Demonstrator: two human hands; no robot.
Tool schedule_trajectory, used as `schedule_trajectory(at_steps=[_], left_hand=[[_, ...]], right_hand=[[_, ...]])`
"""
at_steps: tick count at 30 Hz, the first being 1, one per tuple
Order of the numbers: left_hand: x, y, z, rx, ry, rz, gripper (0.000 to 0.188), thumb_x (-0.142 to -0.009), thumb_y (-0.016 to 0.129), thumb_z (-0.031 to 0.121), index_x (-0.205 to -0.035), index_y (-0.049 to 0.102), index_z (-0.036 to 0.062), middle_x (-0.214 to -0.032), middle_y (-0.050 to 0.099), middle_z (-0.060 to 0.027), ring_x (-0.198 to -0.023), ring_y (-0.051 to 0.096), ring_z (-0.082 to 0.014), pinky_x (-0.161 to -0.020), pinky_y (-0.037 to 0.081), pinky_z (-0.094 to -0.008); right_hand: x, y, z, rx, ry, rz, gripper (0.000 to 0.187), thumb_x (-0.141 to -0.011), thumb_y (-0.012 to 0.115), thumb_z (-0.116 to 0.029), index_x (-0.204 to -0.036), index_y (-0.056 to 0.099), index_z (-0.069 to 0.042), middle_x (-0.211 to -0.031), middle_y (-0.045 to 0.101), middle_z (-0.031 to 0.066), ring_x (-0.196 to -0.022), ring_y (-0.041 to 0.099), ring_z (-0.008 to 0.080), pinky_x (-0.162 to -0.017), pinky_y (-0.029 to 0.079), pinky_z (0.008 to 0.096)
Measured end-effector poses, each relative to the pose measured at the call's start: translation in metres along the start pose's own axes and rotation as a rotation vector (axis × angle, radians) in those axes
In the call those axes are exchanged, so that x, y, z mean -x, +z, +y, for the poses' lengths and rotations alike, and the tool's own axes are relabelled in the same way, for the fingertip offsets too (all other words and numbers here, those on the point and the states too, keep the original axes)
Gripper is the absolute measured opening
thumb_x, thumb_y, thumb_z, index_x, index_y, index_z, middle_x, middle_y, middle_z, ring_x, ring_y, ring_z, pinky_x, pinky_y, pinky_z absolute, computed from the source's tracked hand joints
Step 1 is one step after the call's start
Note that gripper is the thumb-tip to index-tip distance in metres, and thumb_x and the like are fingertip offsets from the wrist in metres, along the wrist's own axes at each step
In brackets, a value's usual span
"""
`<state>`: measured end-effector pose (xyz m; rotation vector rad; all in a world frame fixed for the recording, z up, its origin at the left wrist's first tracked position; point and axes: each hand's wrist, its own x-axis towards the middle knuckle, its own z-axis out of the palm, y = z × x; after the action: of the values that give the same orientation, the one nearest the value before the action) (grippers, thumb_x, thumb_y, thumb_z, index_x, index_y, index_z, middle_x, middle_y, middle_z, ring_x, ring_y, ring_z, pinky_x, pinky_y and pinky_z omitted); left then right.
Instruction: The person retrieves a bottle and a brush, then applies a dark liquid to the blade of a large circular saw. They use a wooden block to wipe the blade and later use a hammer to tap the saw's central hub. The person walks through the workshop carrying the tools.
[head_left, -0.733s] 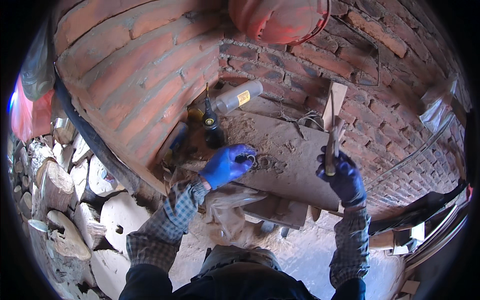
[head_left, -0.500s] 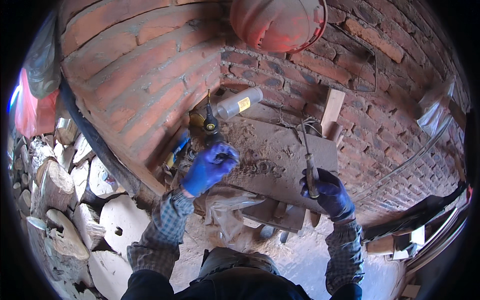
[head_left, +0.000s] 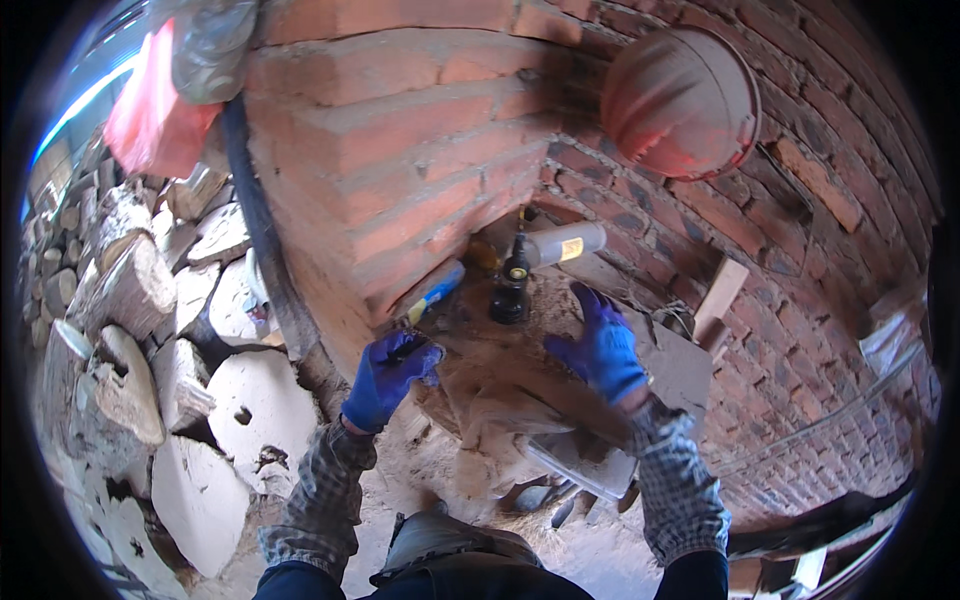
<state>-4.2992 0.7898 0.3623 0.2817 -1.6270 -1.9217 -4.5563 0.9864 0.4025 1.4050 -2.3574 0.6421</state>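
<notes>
My left hand, in a blue glove, is at the bench's left front with fingers curled in. What it holds, if anything, is hidden. My right hand, gloved likewise, hovers over the right side of the dusty bench, fingers spread and nothing in them. Between and beyond the hands stands a black tool with a slim tip pointing away. A blue and yellow tube lies left of it. Behind it rests a clear plastic cylinder with a yellow label. Brownish blur covers the bench between my hands.
Brick walls meet behind the bench. A dusty red bucket-shaped object hangs on the right wall. Cut logs are stacked at left, below a pink plastic bag. A wooden block leans at the bench's right rear.
My right hand has moved left over the bench and opened; the thin-rodded tool with a handle is no longer in it. My left hand has drawn back from the black tool. The view has shifted.
</notes>
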Motion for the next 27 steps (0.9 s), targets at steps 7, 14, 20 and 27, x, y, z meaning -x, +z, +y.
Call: schedule_trajectory(at_steps=[7,14,20,27], left_hand=[[0.059,-0.027,0.014,0.082,0.007,0.283,0.022,-0.095,0.064,0.014,-0.109,0.067,-0.0032,-0.092,0.070,-0.0094,-0.081,0.069,-0.0184,-0.076,0.057,-0.0320],[0.186,-0.031,0.030,0.255,0.008,0.484,0.033,-0.099,0.060,0.022,-0.120,0.063,-0.0031,-0.106,0.071,-0.0133,-0.091,0.071,-0.0212,-0.082,0.059,-0.0349],[0.320,0.003,0.027,0.340,0.002,0.773,0.033,-0.100,0.057,0.019,-0.123,0.061,-0.0036,-0.121,0.067,-0.0167,-0.098,0.070,-0.0272,-0.085,0.060,-0.0404],[0.476,0.065,0.058,0.490,0.263,0.974,0.034,-0.097,0.061,0.017,-0.124,0.061,-0.0039,-0.126,0.064,-0.0175,-0.103,0.069,-0.0284,-0.087,0.059,-0.0407]], right_hand=[[-0.099,0.135,0.002,-1.085,0.155,0.011,0.096,-0.069,0.091,-0.032,-0.143,0.039,0.000,-0.125,0.059,0.0154,-0.111,0.058,0.0206,-0.093,0.052,0.0332],[-0.106,0.119,-0.009,-0.807,-0.123,-0.013,0.040,-0.091,0.068,-0.019,-0.125,0.058,-0.001,-0.117,0.065,0.0130,-0.104,0.061,0.0242,-0.091,0.050,0.0364],[-0.119,0.086,-0.037,-1.794,0.237,-0.221,0.022,-0.098,0.060,-0.032,-0.105,0.063,-0.011,-0.085,0.060,-0.0003,-0.076,0.058,0.0132,-0.070,0.050,0.0280],[0.037,-0.020,-0.210,-1.829,-0.343,-0.484,0.037,-0.097,0.062,-0.023,-0.127,0.056,-0.002,-0.097,0.060,0.0028,-0.084,0.060,0.0145,-0.077,0.052,0.0313]])
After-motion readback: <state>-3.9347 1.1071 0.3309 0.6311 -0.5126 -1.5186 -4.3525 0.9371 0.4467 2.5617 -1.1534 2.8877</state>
